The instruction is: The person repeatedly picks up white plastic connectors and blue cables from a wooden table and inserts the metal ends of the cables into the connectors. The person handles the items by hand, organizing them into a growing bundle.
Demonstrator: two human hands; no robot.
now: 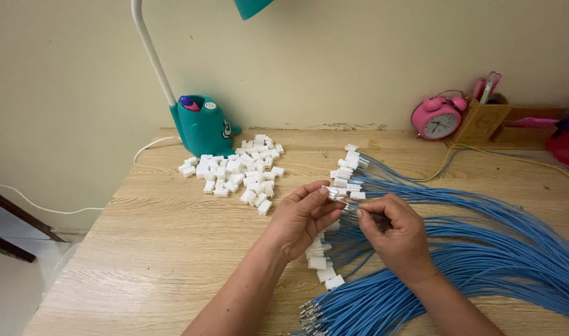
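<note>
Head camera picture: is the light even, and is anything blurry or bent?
Head view: soft, even light, no glare on the pale wooden desk; faint shadows under both hands; the white plastic connector pile is sharp; the desk's far edge bows slightly, a wide-lens effect.

- A home desk used for piecework: a wooden table [160, 249] against a plain cream wall.
- Household things: a teal desk lamp [202, 124], a pink alarm clock [437, 118], a pen holder [483, 121].
- Work stock: heaped white connectors [237, 171], bundled blue wires [483, 261].
</note>
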